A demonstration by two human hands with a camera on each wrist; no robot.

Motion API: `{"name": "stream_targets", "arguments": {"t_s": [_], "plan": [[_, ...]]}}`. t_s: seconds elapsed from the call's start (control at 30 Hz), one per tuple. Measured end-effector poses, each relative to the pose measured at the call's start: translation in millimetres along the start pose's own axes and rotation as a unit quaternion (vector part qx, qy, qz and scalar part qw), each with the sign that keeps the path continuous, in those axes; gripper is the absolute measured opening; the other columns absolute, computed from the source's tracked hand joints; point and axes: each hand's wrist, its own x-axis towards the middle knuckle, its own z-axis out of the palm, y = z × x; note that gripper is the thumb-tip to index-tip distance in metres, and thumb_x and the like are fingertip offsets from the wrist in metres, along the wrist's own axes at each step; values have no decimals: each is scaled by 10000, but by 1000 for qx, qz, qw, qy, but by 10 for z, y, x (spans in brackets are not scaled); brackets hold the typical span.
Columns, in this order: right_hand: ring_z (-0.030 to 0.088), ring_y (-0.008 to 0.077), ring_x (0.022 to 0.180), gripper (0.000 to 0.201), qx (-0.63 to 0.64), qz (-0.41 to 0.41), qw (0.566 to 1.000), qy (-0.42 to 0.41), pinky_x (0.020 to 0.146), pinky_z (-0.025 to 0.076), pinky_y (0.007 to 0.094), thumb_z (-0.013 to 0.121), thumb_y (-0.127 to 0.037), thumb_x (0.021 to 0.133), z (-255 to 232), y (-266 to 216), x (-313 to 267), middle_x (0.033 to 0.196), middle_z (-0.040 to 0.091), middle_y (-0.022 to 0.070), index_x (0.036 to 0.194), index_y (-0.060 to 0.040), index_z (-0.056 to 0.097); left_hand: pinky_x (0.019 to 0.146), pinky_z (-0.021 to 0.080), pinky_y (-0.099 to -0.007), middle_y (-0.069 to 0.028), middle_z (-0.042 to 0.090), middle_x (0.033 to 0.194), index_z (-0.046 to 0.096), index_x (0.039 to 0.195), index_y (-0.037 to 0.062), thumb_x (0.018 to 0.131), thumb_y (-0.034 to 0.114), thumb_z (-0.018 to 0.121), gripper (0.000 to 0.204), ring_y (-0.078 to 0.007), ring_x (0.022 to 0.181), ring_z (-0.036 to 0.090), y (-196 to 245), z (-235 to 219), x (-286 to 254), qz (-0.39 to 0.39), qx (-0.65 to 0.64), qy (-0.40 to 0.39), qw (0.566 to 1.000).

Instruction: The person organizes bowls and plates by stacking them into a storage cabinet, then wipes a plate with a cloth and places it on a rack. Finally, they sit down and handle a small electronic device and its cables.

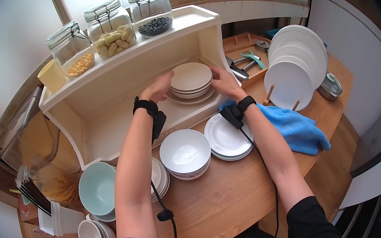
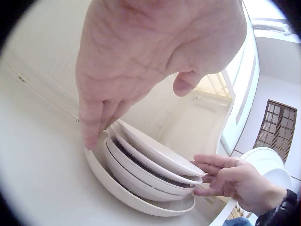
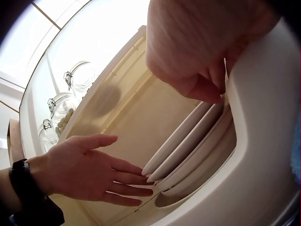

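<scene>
Dish stack (image 1: 191, 77) sits in shelf (image 1: 98, 125) on wider plate (image 1: 192, 102), likely for a stable base; left hand (image 1: 160, 87) has straight fingers at one rim, right hand (image 1: 227, 85) loosely bent fingers opposite, neither clamped, probably to keep it aligned.

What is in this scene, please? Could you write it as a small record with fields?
left hand: fingers straight, beside the dish stack
right hand: at the stack's opposite side
dish stack: inside the cream shelf, plates uppermost
shelf top: three glass jars, yellow cup
table: mint bowl, white bowls, blue cloth
beyond the cloth: plates standing on edge
</scene>
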Motion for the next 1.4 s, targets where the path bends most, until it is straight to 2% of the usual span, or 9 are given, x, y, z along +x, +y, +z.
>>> {"name": "stream_targets", "arguments": {"t_s": [0.17, 0.47, 0.7, 0.8, 0.87, 1.0, 1.07, 1.17, 1.4], "plan": [[648, 358, 1123, 509, -40, 7, 999, 27, 954, 490, 368, 583, -136, 817, -46, -256, -90, 1177, 692, 224, 1310, -7, 591, 1101, 415, -520, -181, 337, 1575, 291, 1567, 61, 985, 585, 440, 798, -382, 1388, 408, 64, -178, -288, 12, 52, -4, 999], [604, 317, 1255, 531, -17, -95, 995, 38, 1049, 509, 385, 581, -52, 832, -308, -638, -413, 1335, 617, 240, 1348, 73, 546, 1001, 494, -372, -270, 703, 1143, 667, 1215, -78, 963, 480, 567, 620, -367, 1130, 660, 164, -279, -1132, 123, 275, 33, 953], [719, 146, 739, 268, -100, -62, 991, -56, 697, 577, 291, 575, -68, 853, -691, -981, -1288, 856, 763, 105, 1046, 16, 740, 1093, 452, -386, -264, 562, 1400, 519, 1409, -44, 914, 572, 634, 798, -351, 1283, 574, 171, -73, -1798, 159, 373, -44, 913], [713, 161, 699, 228, -207, -47, 976, -53, 662, 568, 312, 613, -125, 854, -733, -905, -1498, 779, 744, 119, 974, 18, 744, 1122, 420, -392, -255, 516, 1452, 452, 1468, -18, 886, 621, 634, 884, -356, 1340, 520, 269, 91, -2018, 112, 399, -76, 907], [707, 359, 737, 321, -268, 1, 963, 13, 751, 568, 430, 680, -315, 830, -746, -883, -1612, 841, 722, 224, 922, -16, 749, 1118, 421, -396, -241, 507, 1464, 420, 1487, 6, 862, 648, 638, 922, -358, 1352, 501, 272, 185, -2099, 62, 419, -110, 899], [711, 318, 652, 369, -338, 14, 940, 39, 692, 573, 417, 688, -356, 869, -839, -793, -1768, 800, 722, 224, 901, 9, 734, 1074, 459, -418, -222, 538, 1430, 442, 1448, 8, 861, 594, 657, 857, -352, 1316, 531, 94, 329, -2057, 73, 444, -90, 888], [710, 251, 587, 438, -213, 192, 956, -66, 584, 578, 366, 676, -375, 920, -870, -848, -1842, 763, 719, 193, 998, 55, 705, 1068, 465, -418, -221, 541, 1424, 440, 1449, 6, 865, 579, 659, 847, -351, 1309, 537, 41, 393, -2059, 80, 459, -73, 882], [703, 193, 556, 487, -27, 248, 962, -111, 493, 564, 296, 662, -358, 954, -841, -645, -1853, 753, 704, 144, 1101, 107, 649, 1059, 472, -419, -222, 549, 1408, 453, 1433, 1, 881, 551, 652, 805, -355, 1289, 549, 25, 450, -2106, 103, 469, -45, 876], [681, 157, 580, 506, 4, 247, 960, -134, 485, 558, 262, 656, -345, 960, -832, -451, -1823, 772, 689, 114, 1164, 117, 612, 1055, 467, -446, -254, 551, 1385, 529, 1319, -16, 926, 407, 652, 590, -383, 1272, 547, 21, 563, -2274, 179, 475, 0, 861]]}}
